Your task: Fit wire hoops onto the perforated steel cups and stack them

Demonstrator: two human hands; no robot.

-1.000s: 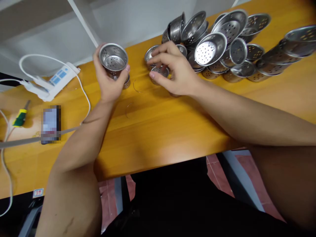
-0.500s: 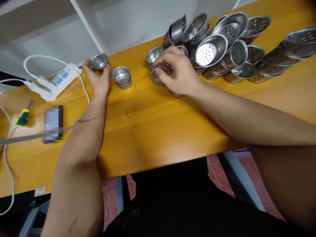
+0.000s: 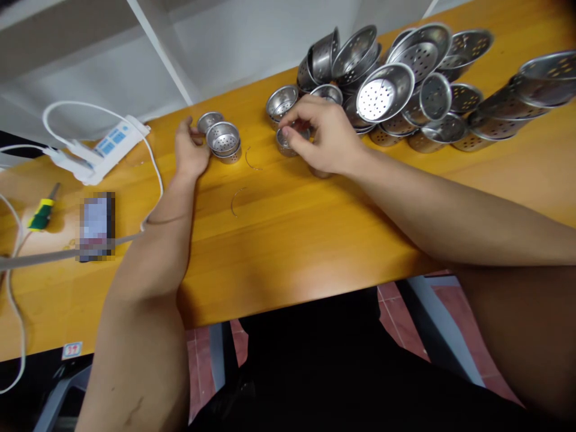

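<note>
Standing by the surface (image 3: 279, 240), I can see the left hand (image 3: 191, 155) half curled right beside a small metal cup (image 3: 210, 116), which lies forward and to its right. Can't tell if the fingers are actually gripping it. A stacked pair of cups (image 3: 224, 142) is right next to that cup, nearer the person, so left is easily the closer hand for those. They're all squat and round, mouths up, so no long side to speak of. The right hand (image 3: 330, 135) is fairly narrow, thumb and finger close together over another little cup (image 3: 284, 146); no idea if it's pinching it. Writing-wise: red digits on the tag (image 3: 72, 350) kinda look like 39, don't quote me. Power strip (image 3: 96, 168) has blue labels (image 3: 118, 137), too small to read.
</note>
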